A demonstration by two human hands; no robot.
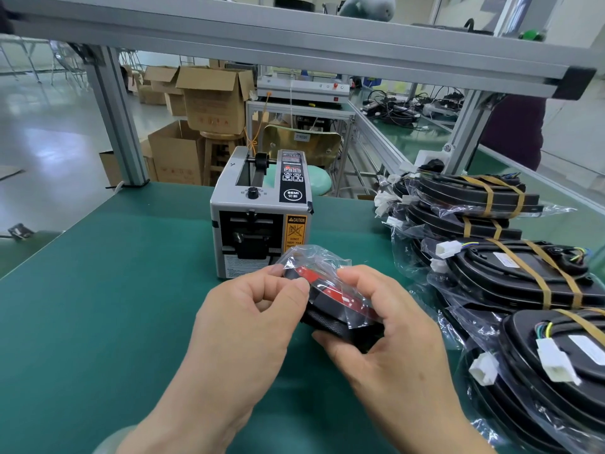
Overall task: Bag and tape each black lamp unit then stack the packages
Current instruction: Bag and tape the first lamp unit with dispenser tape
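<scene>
A black lamp unit with a red strip on it sits inside a clear plastic bag, held just above the green mat in front of the tape dispenser. My left hand pinches the loose bag film at the unit's left end. My right hand grips the unit from the right and underneath, thumb on top. Most of the unit's body is hidden by my fingers.
A grey automatic tape dispenser stands on the green mat behind my hands. Stacks of bagged, taped lamp units with white connectors fill the right side. Aluminium frame posts rise at the back left; cardboard boxes stand beyond.
</scene>
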